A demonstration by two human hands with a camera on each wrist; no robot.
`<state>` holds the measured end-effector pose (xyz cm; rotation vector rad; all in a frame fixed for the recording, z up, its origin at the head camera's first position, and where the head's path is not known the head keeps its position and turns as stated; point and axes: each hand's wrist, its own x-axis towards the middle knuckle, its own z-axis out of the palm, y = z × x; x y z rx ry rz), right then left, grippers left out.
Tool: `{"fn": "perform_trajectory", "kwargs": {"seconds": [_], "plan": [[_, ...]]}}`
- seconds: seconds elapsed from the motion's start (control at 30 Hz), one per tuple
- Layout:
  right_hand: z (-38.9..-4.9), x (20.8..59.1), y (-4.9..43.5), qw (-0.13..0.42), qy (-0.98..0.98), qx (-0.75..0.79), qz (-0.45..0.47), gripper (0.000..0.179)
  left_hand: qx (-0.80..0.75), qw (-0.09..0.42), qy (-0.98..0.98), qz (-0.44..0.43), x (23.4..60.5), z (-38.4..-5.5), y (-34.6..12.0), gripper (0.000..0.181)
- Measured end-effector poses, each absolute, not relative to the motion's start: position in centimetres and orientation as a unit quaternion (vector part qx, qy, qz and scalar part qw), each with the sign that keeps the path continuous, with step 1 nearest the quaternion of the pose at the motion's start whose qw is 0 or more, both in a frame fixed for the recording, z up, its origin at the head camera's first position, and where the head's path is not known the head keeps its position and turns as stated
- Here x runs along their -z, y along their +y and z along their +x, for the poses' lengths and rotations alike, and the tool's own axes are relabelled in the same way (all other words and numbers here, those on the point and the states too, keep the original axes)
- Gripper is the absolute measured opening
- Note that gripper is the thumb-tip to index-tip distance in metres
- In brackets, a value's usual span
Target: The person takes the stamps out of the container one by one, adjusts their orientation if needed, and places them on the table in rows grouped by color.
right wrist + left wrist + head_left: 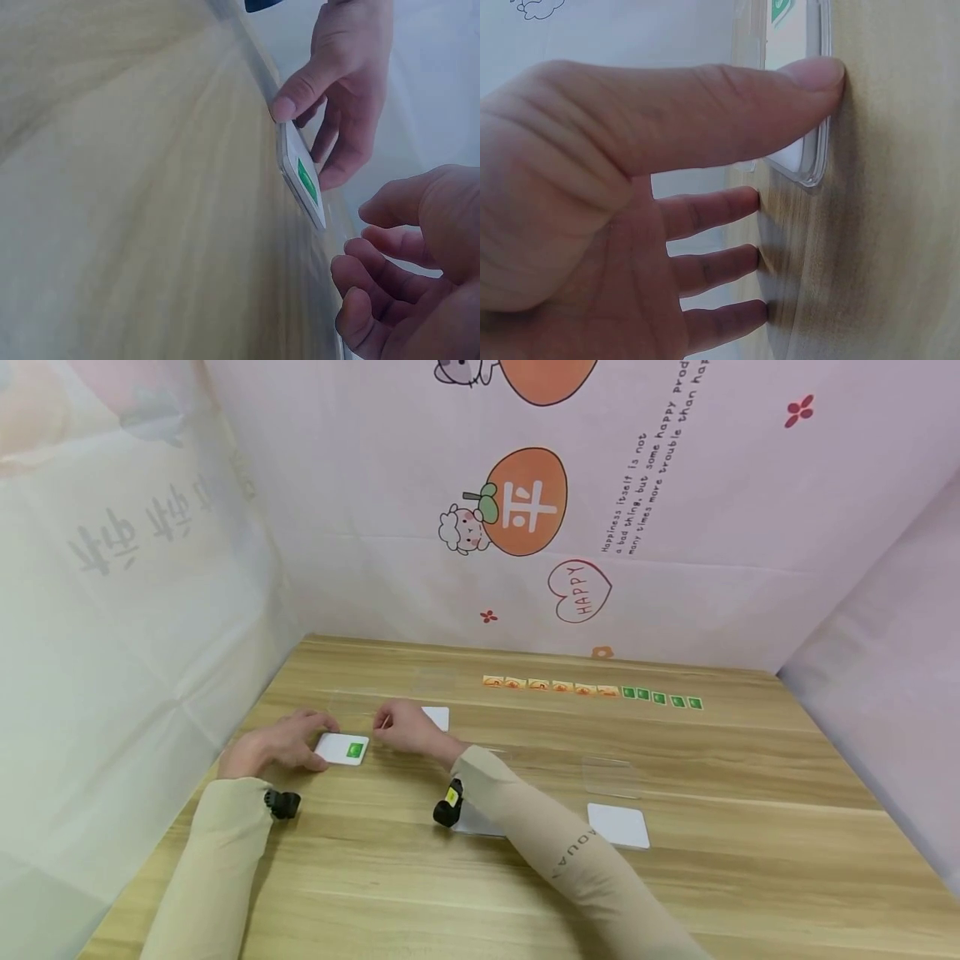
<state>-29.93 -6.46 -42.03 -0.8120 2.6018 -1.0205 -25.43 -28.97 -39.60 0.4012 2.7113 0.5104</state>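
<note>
A white card in a clear case, bearing a green square sticker (355, 749), lies on the table at the left. My left hand (288, 742) holds the white card (332, 748) by its edges. In the left wrist view the thumb (780, 97) presses along the case's near edge, and three fingers reach to the tabletop. The index finger is hidden there. Just right of the card hovers my right hand (408, 727), fingers loosely bent, with a gap between thumb and forefinger in the right wrist view. I see nothing held in it. Another white card (438, 718) shows partly behind it.
Small orange stickers (537, 685) and green stickers (659, 698) form a row at the back. A further white card (618, 825) lies to the right, near a clear case part (611, 777). More clear pieces (433, 680) lie at the back left. Cloth walls enclose the table.
</note>
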Motion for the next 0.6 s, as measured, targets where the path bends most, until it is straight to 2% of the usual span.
{"fn": "perform_trajectory", "kwargs": {"seconds": [0.6], "plan": [[-27.9, 42.7, -8.6, 0.116, 0.903, 0.307, -0.277, 0.008, -0.181, 0.178, 0.958, 0.135, 39.6, -25.1, -28.9, 0.055]]}}
